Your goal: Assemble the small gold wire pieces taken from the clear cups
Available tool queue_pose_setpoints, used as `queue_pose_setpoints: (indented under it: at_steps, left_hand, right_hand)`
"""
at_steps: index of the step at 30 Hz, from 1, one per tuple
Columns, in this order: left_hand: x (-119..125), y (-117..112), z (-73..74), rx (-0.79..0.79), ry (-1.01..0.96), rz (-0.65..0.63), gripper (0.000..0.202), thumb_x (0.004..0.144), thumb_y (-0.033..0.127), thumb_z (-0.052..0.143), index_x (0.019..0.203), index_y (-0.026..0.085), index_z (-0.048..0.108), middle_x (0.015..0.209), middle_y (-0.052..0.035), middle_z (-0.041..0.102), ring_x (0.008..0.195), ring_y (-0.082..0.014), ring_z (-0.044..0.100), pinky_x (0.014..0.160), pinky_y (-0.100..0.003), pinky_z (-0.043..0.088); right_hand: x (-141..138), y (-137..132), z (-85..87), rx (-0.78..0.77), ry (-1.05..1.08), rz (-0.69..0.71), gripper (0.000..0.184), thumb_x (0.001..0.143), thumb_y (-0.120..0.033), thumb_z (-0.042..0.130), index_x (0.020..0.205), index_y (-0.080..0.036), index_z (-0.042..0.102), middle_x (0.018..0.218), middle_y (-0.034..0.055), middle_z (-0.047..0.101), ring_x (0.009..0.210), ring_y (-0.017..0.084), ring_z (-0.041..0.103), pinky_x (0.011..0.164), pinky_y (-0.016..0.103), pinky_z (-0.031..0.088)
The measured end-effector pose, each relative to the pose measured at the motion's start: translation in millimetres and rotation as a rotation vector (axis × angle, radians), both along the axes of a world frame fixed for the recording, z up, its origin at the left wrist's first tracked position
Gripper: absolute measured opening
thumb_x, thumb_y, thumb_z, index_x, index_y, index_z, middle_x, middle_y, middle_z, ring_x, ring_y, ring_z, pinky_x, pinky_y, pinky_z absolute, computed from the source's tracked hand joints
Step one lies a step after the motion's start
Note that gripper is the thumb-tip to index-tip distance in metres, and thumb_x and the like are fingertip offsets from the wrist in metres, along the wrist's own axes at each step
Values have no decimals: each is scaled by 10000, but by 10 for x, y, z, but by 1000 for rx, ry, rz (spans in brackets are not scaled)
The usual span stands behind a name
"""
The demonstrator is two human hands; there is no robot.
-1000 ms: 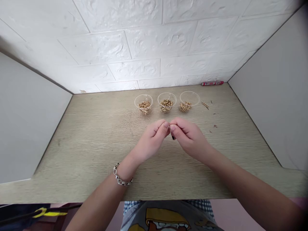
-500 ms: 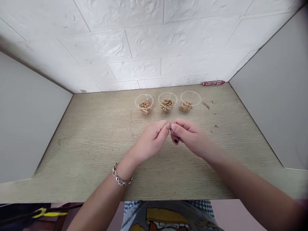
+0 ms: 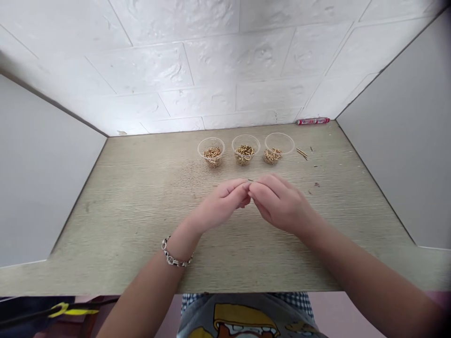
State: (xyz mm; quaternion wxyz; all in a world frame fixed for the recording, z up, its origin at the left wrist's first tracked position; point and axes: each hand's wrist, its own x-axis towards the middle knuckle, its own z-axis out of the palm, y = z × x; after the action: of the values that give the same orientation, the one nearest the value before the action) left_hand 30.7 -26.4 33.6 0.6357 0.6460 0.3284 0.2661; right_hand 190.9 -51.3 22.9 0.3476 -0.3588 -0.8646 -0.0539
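My left hand point(image 3: 225, 202) and my right hand point(image 3: 280, 202) meet over the middle of the table, thumbs and fingertips pressed together. A thin, dark, stick-like piece point(image 3: 250, 180) shows between the fingertips; most of it is hidden, and I cannot tell which hand bears it more. Just beyond the hands stand three clear plastic cups in a row: the left cup point(image 3: 202, 152), the middle cup point(image 3: 258, 146) and the right cup point(image 3: 289, 149). Each contains many small gold-coloured metal pieces, such as those in the middle one point(image 3: 244, 151).
Right of the cups lie a few thin gold sticks point(image 3: 302, 153). A red-and-white marker pen point(image 3: 313, 121) lies against the white brick wall point(image 3: 211, 61). Grey panels border the table on the left point(image 3: 42, 178) and right point(image 3: 405, 131). Small dark crumbs point(image 3: 317, 184) dot the tabletop.
My right hand's fingers have curled in, and its dark-nailed fingertip no longer shows. Both hands have turned slightly while staying together. The cups have not moved.
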Motion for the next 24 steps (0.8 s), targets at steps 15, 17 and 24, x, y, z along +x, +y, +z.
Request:
queue_pose_setpoints:
  at_steps: [15,17,24]
  left_hand:
    - [120,-15,-101,-383,-453,359,343,871,369,426,614,153,359,744,-5,551,634,-69,494,591,-202,411]
    - [111,-3,-116,-364,-470,409,350,874,379,430,617,151,365,890,-41,614,775,-94,559,671,-219,447]
    - [125,-50,-106,-437,-525,382,339,873,342,480,614,139,399,974,-65,659,899,-124,614,822,-266,464]
  right_hand:
    - [-24,53,-9,-204,281,-113,124,888,-150,388,783,-192,439,704,12,480,654,125,451,601,262,370]
    - [-19,70,-27,-208,201,-126,141,895,-166,374,780,-184,453,716,31,496,673,140,462,617,272,388]
    - [36,140,-75,-147,74,-208,153,895,-174,376,819,-165,509,759,63,538,718,161,495,665,283,422]
